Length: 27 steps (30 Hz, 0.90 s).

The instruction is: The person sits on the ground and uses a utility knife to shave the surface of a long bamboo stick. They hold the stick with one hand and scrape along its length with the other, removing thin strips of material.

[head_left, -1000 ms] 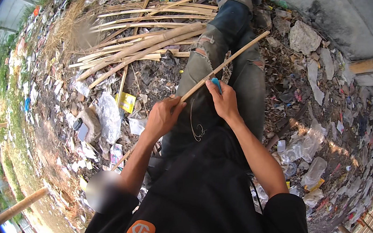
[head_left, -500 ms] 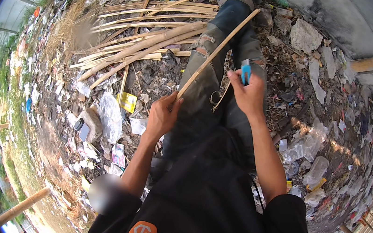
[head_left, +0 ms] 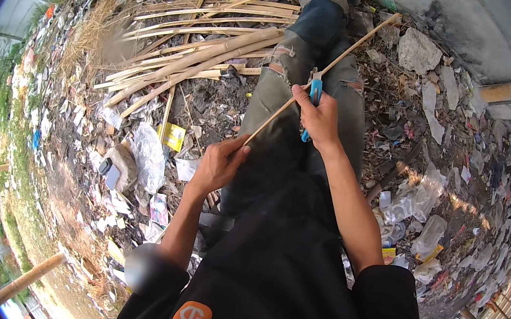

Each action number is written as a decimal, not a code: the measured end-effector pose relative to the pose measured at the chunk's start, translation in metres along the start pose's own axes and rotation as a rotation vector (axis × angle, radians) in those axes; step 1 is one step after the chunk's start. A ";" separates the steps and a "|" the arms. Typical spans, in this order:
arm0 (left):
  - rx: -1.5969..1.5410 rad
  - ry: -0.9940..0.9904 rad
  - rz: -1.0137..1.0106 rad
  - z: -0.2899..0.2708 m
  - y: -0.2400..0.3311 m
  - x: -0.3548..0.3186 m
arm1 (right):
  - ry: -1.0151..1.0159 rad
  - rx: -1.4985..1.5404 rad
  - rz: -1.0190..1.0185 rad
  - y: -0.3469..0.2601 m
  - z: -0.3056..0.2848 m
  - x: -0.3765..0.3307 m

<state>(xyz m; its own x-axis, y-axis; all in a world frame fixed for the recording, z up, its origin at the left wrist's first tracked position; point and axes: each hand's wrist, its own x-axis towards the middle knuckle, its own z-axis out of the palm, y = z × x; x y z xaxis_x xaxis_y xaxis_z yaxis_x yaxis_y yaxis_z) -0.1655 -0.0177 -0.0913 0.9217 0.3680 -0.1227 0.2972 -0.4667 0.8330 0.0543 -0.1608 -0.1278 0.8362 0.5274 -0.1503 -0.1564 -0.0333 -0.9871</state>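
Note:
My left hand (head_left: 219, 162) is closed around the lower end of a thin bamboo strip (head_left: 355, 45). The strip slants up and right across my legs, its far end over the ground past my knee. My right hand (head_left: 320, 120) grips a blue utility knife (head_left: 316, 91), its grey metal end touching or very close to the strip about midway along. The thumb of that hand lies beside the strip; whether the blade cuts in cannot be seen.
More split bamboo strips (head_left: 214, 28) lie piled to the left of my legs, with thicker pieces (head_left: 200, 62) on top. Litter-strewn ground surrounds me. A large stone (head_left: 419, 50) sits at the far right, near a concrete wall (head_left: 472, 33).
My right hand has moved up and left, bringing the knife to the strip. The strip has shifted right at its far end. A thin curl seen near my knees no longer shows.

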 end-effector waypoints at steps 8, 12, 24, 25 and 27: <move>0.258 0.023 -0.040 -0.041 -0.062 -0.061 | -0.137 -0.651 -0.069 -0.004 -0.017 0.000; 0.198 0.086 0.004 -0.029 -0.072 -0.065 | -0.006 -0.861 0.003 0.004 -0.017 -0.003; 0.185 0.108 -0.064 -0.014 -0.064 -0.064 | -0.066 -0.965 -0.044 0.010 0.000 -0.011; 0.175 0.110 -0.070 -0.014 -0.061 -0.062 | 0.000 -0.986 -0.026 0.006 -0.007 0.003; 0.156 0.116 -0.081 -0.012 -0.058 -0.061 | -0.017 -0.975 0.012 0.006 -0.007 0.003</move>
<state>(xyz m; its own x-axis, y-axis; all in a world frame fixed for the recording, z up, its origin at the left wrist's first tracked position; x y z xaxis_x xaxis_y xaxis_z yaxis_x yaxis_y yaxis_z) -0.2419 -0.0032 -0.1253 0.8610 0.4952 -0.1160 0.4128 -0.5470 0.7282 0.0592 -0.1657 -0.1349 0.8286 0.5343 -0.1671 0.3452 -0.7226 -0.5990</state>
